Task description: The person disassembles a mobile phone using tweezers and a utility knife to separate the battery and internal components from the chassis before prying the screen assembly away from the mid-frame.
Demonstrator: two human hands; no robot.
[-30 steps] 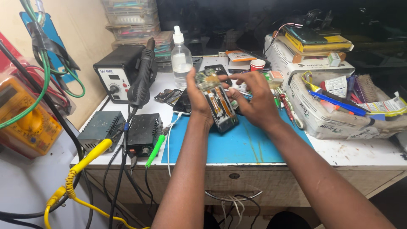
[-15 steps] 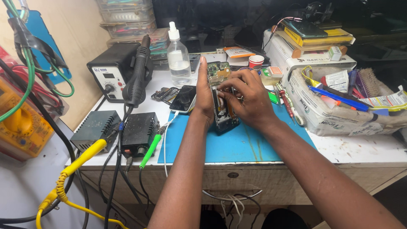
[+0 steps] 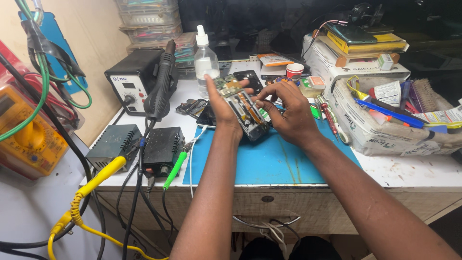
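Mid-frame above blue rubber mat (image 3: 269, 163) | left hand (image 3: 220, 103) now cradles the opened black phone with exposed circuit board (image 3: 245, 113) more upright than a second ago, fingers wrapped behind it | right hand (image 3: 288, 111) has closed in, fingertips pinching at its inner parts | clear spray bottle (image 3: 206, 60) behind.

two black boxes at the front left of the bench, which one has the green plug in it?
The right-hand black box, next to the blue mat; the green plug enters its front. The left box has a ribbed top and no green plug.

opened phone (image 3: 245, 113): lower end hidden behind right hand (image 3: 288, 113) | yellow meter (image 3: 24, 130): cut off at 9 o'clock edge
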